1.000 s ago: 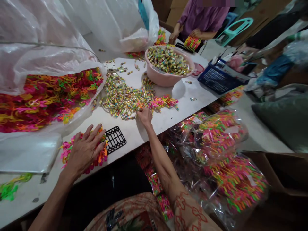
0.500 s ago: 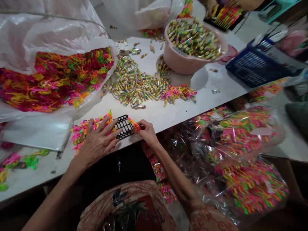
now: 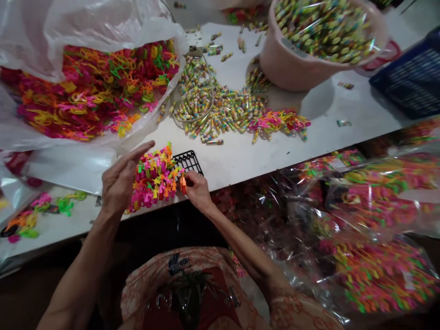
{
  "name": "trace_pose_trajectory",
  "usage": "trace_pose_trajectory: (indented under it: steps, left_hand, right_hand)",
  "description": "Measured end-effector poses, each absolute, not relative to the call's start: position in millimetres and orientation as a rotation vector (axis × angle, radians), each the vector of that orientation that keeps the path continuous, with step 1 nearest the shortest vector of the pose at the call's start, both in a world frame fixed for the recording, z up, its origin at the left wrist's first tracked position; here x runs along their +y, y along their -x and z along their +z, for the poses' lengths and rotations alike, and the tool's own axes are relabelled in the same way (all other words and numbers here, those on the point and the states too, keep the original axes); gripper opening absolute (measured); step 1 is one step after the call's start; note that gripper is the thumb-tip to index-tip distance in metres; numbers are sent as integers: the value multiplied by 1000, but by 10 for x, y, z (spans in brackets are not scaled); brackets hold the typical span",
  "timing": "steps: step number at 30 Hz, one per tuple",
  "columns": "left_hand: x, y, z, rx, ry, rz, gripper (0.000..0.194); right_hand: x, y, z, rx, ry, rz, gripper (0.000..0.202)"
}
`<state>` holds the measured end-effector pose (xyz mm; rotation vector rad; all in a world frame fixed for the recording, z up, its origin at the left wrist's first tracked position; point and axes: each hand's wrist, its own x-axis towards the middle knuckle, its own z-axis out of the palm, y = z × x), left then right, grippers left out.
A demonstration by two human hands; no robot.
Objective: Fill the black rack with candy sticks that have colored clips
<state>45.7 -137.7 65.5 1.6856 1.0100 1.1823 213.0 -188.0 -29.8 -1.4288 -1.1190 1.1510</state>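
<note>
Since half a second ago: left hand (image 3: 120, 181) lifts off the bright plastic pieces (image 3: 154, 176) and now hovers at their left edge, fingers spread and loose, gripping nothing. Right hand (image 3: 196, 190) moves from the grid's right edge to its near edge. Camera also tips down, so the table (image 3: 309, 133) fills more of the view.

Left to right:
- Clear bag of plastic loops (image 3: 96, 87) lies open at far left, mouth toward the work spot.
- Black grid tray (image 3: 188, 161) sits at the near table edge, mostly covered by the upright bright pieces; only its right end is bare.
- Right hand pinches one orange piece (image 3: 183, 183) between thumb and forefinger, other fingers curled, touching the row at the near edge of the tray.
- Loose pile of small candy tubes (image 3: 213, 110) beyond, pink basin (image 3: 292, 68) heaped with more, blue basket (image 3: 409, 78) at far right.
- Packed clear bags (image 3: 371, 215) hang below the table edge.

Judgement on doing the step well: seat the orange piece straight down into an empty cell, keep it upright, steady the tray with the left hand so filled rows don't tip.

Writing: none readable; tube wrappers too small and blurred.
</note>
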Motion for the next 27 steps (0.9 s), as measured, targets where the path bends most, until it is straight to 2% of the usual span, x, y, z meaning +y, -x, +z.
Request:
trace_pose_trajectory:
  steps: [2, 6, 10, 14, 19, 27]
  left_hand:
    - [-1353, -441, 688, 1003, -1515, 1364, 28]
    - [-1299, -383, 719, 1132, -1368, 1399, 37]
    - [-1224, -274, 712, 1185, -1261, 1416, 50]
    - [-1179, -180, 699, 1192, -1201, 1463, 50]
    - [-1230, -143, 665, 1178, -1185, 1484, 51]
    - [-1478, -208, 619, 1353, -1351, 1445, 54]
  right_hand:
    - [-1856, -2153, -302, -1124, 1441, 1128, 19]
    - [-1808, -2203, -312, -999, 1384, 1353, 29]
    - [-1778, -2234, -319, -1202, 1410, 1189, 25]
    - [-1767, -2246, -310, -1325, 1477, 1129, 25]
    - [-1755, -2277, -251, -1093, 1443, 1306, 31]
    - [-1817, -2411, -165, -899, 1463, 1259, 29]
